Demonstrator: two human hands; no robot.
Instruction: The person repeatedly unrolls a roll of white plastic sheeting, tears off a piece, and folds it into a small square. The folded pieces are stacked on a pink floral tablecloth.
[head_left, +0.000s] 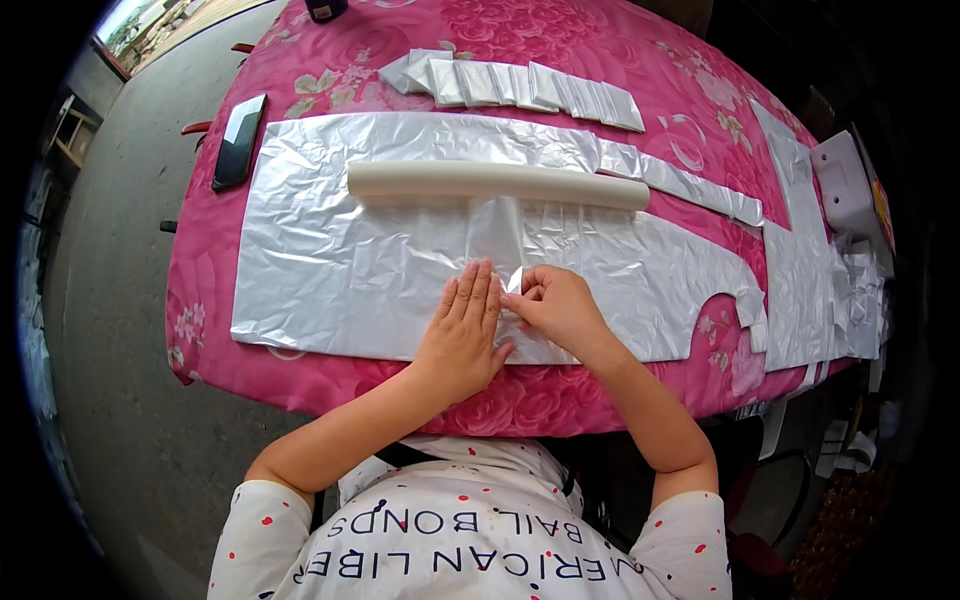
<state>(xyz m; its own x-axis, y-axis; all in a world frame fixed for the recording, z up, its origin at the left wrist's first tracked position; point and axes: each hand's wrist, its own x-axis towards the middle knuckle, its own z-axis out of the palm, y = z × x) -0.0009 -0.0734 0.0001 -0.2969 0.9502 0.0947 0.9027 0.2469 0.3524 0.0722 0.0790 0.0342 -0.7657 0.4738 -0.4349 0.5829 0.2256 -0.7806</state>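
Observation:
A stack of silvery-white plastic bags (pixel 330 270) lies flat over the near half of the table, with handle cutouts at its right end. My left hand (pixel 462 330) rests flat on it, fingers stretched out. Just to the right, my right hand (pixel 552 305) is closed, thumb and fingers pinching the edge of a thin plastic bag. A narrow smooth strip of this folded plastic bag (pixel 495 230) runs up from my fingers to the tube; its lower part is hidden under my hands. Across the stack, beyond both hands, lies a long cream-coloured tube (pixel 500 183).
A row of small folded plastic bags (pixel 520 88) sits farther back on the pink floral tablecloth (pixel 690 50). A dark phone (pixel 240 142) lies at the left edge. More flat plastic bags (pixel 800 290) and a white container (pixel 850 185) occupy the right side. A dark round object (pixel 325 9) stands at the back.

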